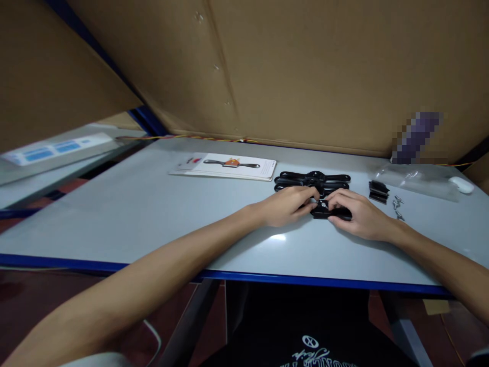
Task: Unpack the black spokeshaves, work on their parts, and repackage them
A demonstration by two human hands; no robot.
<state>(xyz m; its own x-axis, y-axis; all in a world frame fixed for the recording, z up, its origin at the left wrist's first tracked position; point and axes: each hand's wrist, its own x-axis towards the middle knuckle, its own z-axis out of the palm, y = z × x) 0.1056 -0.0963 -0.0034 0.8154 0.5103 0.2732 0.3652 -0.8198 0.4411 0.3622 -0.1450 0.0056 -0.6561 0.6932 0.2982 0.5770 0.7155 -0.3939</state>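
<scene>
Tool [321, 215], black, sits on the table [153, 214] just nearer than its lookalikes [313, 179], pinched in the right hand [355, 211]; whether the left hand's [290, 205] curled fingers grip anything, I can't tell. Fiddly centre-piece work, seemingly, wanting steadiness next.

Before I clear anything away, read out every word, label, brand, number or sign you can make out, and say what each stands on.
"X": in a pale oval on the black shirt.
Script beneath it, same shirt: perhaps "Skip", not certain.
Block letters lowest on the shirt: cut off by the picture's edge, unreadable as a whole.
Printed card: print too small.
Blue-and-white package: too blurred.
</scene>
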